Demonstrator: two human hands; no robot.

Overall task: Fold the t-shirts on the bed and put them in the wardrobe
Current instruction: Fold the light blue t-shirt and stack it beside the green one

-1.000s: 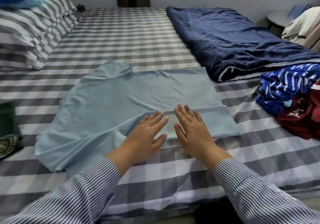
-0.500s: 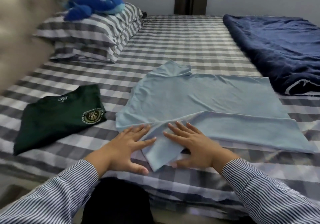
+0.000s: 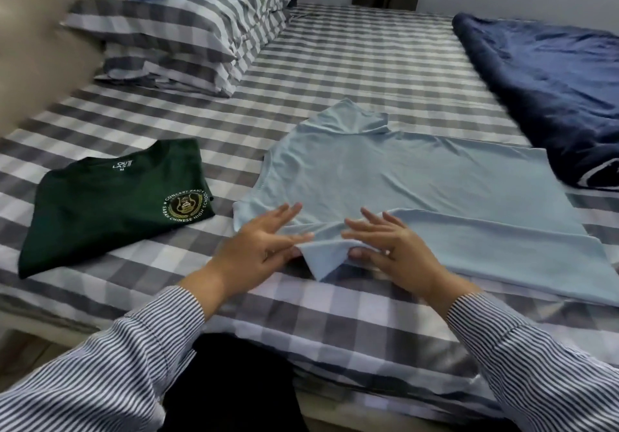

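Both hands are pinching the near sleeve of the light blue t-shirt (image 3: 412, 194): the left hand (image 3: 258, 247) and the right hand (image 3: 388, 247) each have a thumb tucked under the cloth while the other fingers are fanning out almost straight above it. The shirt is lying flat on the checked bed (image 3: 351, 73), stretching away from the grip and off to its right, with its near long edge already turned in. A folded dark green t-shirt (image 3: 107, 204) is sitting well to the left of the grip. To fold well, the sleeve is probably wanting laying inward, flat along that turned edge, then smoothing outward to chase wrinkles
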